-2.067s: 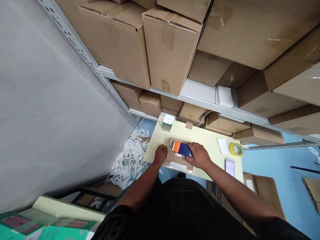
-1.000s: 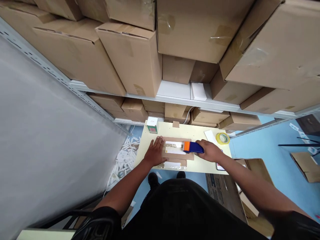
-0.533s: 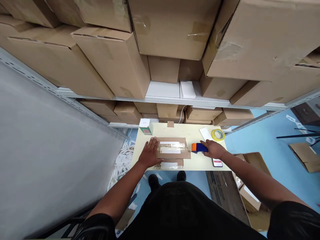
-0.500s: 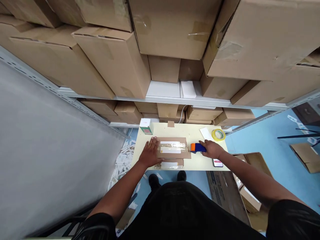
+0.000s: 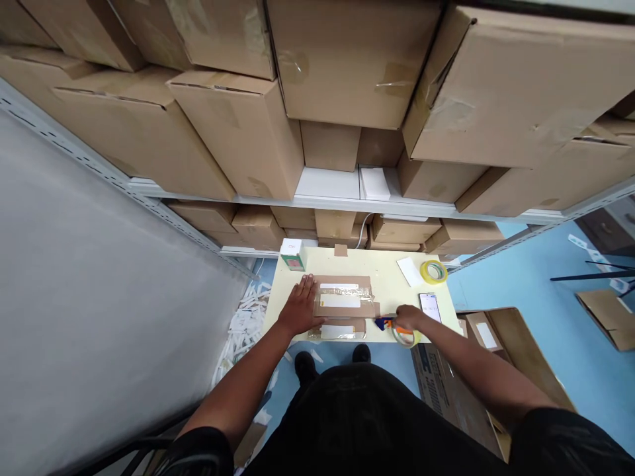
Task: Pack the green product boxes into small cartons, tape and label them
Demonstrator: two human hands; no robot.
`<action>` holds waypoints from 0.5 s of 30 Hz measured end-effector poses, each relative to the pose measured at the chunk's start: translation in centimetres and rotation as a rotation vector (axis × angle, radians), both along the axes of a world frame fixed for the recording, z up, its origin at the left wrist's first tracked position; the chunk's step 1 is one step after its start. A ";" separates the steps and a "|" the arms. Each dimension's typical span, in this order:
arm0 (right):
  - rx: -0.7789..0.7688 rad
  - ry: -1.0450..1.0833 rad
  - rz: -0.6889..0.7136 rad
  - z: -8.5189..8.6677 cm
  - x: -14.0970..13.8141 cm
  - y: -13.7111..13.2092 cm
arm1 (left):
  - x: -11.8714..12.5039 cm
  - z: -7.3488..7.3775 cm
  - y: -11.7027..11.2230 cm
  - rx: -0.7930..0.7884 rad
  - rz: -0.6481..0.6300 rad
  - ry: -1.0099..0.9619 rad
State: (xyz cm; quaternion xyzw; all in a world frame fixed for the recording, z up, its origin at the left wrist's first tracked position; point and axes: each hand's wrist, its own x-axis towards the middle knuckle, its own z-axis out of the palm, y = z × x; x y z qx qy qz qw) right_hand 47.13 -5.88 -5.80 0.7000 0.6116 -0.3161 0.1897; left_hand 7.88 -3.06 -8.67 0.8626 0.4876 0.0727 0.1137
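A flat brown cardboard parcel [image 5: 353,295] with a white label and clear tape across its top lies on a small pale yellow table [image 5: 387,277]. My left hand [image 5: 299,308] rests flat on the parcel's left end, fingers spread. My right hand [image 5: 407,318] grips a blue and orange tape dispenser [image 5: 389,324] at the table's front edge, just right of the parcel. A clear plastic sleeve with a white label [image 5: 337,330] sticks out from under the parcel's near side.
A yellow-cored tape roll [image 5: 433,271], a white slip [image 5: 409,271], a phone [image 5: 429,305] and a small green and white box [image 5: 292,254] sit on the table. Shelves of cardboard cartons [image 5: 347,73] rise behind. White scraps [image 5: 245,324] litter the blue floor at left; an open carton [image 5: 476,357] stands at right.
My right hand has drawn the tape dispenser rightward along the parcel, off its right end and down to the table's front edge. My left hand moved from gripping the parcel's end to lying flat.
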 end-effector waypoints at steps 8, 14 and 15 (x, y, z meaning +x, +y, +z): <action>0.580 -0.014 -0.451 -6.6 1.3 -6.1 | -0.1 -1.7 -0.5 -0.031 0.110 -0.363; 0.597 -0.097 -0.236 -8.7 -0.4 -3.5 | 0.6 -3.0 -1.1 -0.248 0.527 -0.697; 0.576 -0.075 -0.207 -8.6 -0.7 -3.4 | 0.6 -2.9 -1.1 -0.310 0.546 -0.731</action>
